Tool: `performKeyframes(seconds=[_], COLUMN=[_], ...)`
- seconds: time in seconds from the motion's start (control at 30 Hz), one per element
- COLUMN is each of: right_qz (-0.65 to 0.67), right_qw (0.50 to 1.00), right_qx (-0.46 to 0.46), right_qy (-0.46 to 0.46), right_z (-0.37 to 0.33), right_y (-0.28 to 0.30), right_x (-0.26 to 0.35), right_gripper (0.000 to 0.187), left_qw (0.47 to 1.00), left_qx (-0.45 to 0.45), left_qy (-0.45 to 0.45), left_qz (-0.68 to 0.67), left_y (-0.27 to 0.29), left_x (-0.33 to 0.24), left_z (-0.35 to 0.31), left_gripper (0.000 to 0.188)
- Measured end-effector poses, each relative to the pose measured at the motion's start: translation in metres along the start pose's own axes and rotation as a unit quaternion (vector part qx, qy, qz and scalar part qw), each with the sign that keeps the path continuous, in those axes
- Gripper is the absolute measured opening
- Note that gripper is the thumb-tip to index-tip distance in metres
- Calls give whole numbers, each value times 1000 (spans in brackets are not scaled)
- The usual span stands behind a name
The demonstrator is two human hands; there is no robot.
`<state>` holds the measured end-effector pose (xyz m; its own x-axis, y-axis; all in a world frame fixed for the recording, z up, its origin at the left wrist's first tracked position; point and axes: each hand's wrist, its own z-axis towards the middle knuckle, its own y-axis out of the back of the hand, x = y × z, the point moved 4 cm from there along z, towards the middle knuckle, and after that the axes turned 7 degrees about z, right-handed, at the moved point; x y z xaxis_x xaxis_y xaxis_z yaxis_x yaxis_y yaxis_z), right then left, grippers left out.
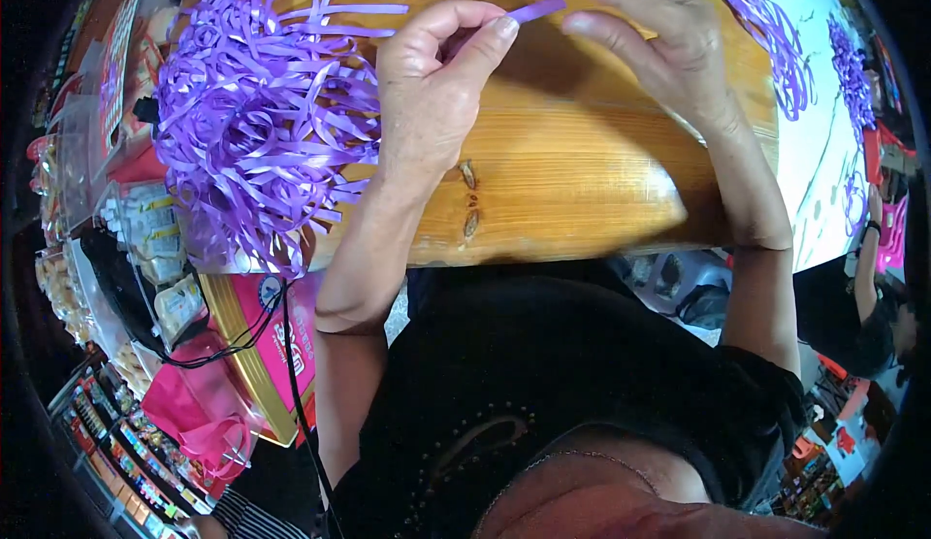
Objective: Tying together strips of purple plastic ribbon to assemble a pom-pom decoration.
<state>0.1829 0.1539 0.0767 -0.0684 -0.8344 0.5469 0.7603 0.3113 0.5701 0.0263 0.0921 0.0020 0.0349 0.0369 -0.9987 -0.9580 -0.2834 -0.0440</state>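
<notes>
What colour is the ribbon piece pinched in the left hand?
Purple: the ribbon piece in the left hand shows best in the head view.

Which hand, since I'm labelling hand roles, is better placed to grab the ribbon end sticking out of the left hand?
Probably the right hand: its thumb and fingers are apart, just beyond the free end of the purple ribbon. The left hand is pinching that ribbon.
</notes>
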Motion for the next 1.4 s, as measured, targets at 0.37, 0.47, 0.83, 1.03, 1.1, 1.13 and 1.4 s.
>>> performKeyframes(seconds=[0.37,0.47,0.83,1.03,1.1,1.13,1.4], right_qz=[82,-68,573,413,283,237,27], right_qw=[927,996,730,907,934,953,994], right_qx=[-151,53,24,3,3,2,-20], right_qy=[333,-32,-372,-89,-219,-188,-106], right_z=[-20,-5,-27,-19,-23,-23,-19], right_y=[-23,-13,-40,-42,-40,-37,-30], right_x=[-50,-16,-43,-34,-34,-31,-17], right_gripper=[14,8,21,24,25,23,15], left_qw=[994,970,989,980,979,978,990], left_qx=[47,17,44,27,27,29,10], left_qy=[-32,-98,43,44,31,32,4], left_qz=[94,223,-134,-191,-202,-202,-143], left_y=[-4,14,-2,-9,-6,-8,-11], left_x=[-4,3,23,29,33,34,34], left_z=[4,11,11,6,6,6,2], left_gripper=[11,11,15,13,14,14,16])
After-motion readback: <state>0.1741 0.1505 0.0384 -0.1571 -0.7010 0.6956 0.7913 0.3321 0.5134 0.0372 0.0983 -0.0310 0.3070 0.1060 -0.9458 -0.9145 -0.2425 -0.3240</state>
